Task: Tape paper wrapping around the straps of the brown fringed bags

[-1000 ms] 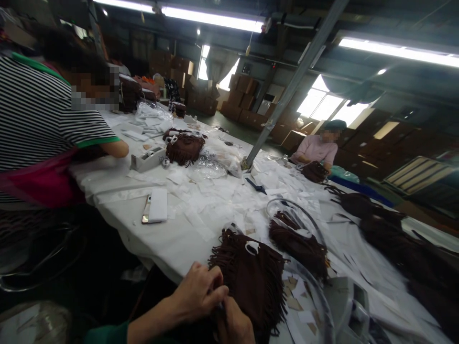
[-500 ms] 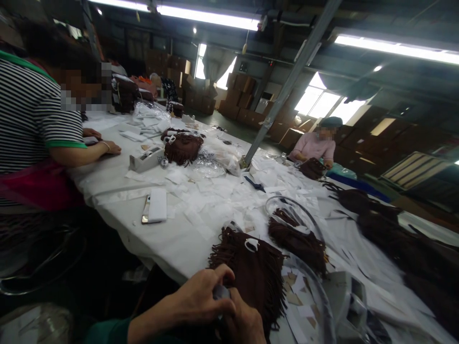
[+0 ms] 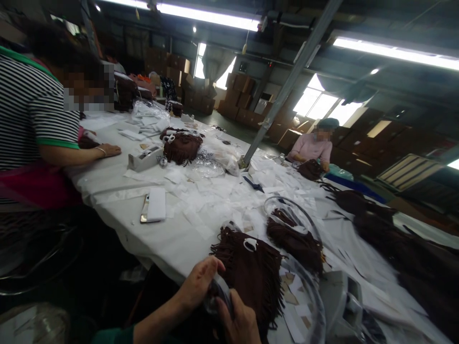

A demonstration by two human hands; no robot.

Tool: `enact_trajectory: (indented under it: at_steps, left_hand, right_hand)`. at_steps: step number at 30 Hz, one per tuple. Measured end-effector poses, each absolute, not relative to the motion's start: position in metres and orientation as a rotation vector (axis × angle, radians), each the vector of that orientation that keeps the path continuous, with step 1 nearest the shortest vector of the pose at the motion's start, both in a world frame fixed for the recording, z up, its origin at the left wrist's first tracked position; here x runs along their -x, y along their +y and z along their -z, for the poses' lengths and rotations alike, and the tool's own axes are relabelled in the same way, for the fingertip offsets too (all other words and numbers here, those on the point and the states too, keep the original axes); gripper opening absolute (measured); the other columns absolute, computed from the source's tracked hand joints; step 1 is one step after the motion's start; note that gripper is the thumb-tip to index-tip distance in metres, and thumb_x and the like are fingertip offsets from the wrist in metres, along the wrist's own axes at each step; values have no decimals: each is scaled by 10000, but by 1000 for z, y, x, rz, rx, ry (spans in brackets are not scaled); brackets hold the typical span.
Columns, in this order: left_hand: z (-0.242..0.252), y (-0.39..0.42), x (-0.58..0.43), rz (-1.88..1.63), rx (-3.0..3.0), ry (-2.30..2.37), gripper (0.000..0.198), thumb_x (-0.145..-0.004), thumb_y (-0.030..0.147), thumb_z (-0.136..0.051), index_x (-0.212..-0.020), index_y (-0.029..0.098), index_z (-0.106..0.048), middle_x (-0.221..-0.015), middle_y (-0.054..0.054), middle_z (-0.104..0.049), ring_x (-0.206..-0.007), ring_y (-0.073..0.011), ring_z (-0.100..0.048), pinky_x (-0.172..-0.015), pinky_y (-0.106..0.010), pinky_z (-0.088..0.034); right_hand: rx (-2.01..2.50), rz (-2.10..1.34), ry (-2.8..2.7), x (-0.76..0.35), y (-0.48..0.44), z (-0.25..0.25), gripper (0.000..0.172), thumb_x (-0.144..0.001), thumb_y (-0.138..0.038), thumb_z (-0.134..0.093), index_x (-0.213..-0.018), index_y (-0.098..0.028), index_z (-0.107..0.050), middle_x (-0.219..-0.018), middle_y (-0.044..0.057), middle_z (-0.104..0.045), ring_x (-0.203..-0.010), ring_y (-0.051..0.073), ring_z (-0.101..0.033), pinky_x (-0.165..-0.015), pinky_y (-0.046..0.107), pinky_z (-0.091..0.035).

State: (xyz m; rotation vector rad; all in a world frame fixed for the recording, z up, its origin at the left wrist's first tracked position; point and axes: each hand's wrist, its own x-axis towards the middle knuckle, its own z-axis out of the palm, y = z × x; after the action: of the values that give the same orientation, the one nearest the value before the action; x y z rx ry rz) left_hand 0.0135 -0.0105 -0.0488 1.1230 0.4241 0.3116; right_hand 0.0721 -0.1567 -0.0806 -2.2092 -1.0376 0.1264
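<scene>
My left hand (image 3: 201, 281) and my right hand (image 3: 241, 319) are close together at the near table edge, both closed on a curved, pale grey, shiny band (image 3: 223, 289). What the band is made of I cannot make out. Just beyond them lies a brown fringed bag (image 3: 260, 270) with a white-wrapped ring on top. A second brown fringed bag (image 3: 292, 236) rests behind it, with a large plastic-wrapped hoop (image 3: 317, 224) around it. The lower part of my right hand and what lies under it are dark.
A grey tape dispenser (image 3: 339, 306) stands at the right, another tape dispenser (image 3: 145, 158) farther left. A phone with white paper (image 3: 153, 205) lies near the edge. Paper scraps (image 3: 201, 200) cover the middle. A metal post (image 3: 272, 112) rises behind. Co-workers sit left and far right.
My hands have moved slightly apart, and the fingers of my left hand have straightened. More of the grey band shows between them. The co-worker at left now has something brown by the arm.
</scene>
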Motion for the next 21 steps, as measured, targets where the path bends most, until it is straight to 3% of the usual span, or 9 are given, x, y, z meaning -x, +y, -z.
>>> enact_trajectory:
  at_steps: [4,7,11,14,17,21]
  left_hand:
    - [37,2,-6,-223,-1552,180,456,-783,600,-598,-849,148,-617,-671,13,-540,-618,-117,-448,-575,-231,-315]
    - [32,-8,-15,-327,-1331,316,478,-790,625,-566,-702,158,-519,-587,43,-436,-546,-91,-371,-521,-218,-294]
    - [34,-22,-30,-440,-935,518,495,-803,682,-479,-732,196,-412,-583,77,-308,-503,-80,-282,-468,-199,-261]
    - [28,-13,-26,-323,-1283,334,469,-819,652,-478,-829,184,-508,-613,51,-417,-541,-101,-370,-502,-212,-291]
    - [16,1,-18,-152,-1808,99,377,-743,536,-655,-889,190,-613,-643,28,-520,-587,-122,-445,-550,-224,-304]
    - [14,3,-17,-45,-1696,69,362,-780,522,-622,-842,165,-611,-589,38,-491,-529,-100,-421,-494,-203,-288]
  right_hand:
    - [2195,-23,-1243,-73,-157,75,549,-951,-596,-252,-908,-195,-624,-572,33,-644,-469,174,-616,-446,225,-345]
    - [2133,-126,-1203,-72,-152,62,522,-900,-644,-365,-861,-181,-603,-556,15,-629,-450,148,-577,-442,205,-373]
    - [2178,-163,-1071,-75,-149,55,446,-883,-606,-452,-765,-190,-563,-499,-16,-580,-397,120,-514,-410,192,-366]
    - [2213,-79,-1126,-79,-155,62,443,-943,-529,-348,-772,-200,-591,-526,13,-609,-431,148,-573,-436,207,-380]
    - [2205,28,-1332,-80,-160,69,441,-945,-503,-320,-911,-207,-645,-608,46,-671,-473,180,-625,-448,225,-396]
    - [2228,140,-1342,-81,-161,67,554,-876,-676,-366,-961,-207,-648,-607,42,-681,-488,198,-650,-481,234,-453]
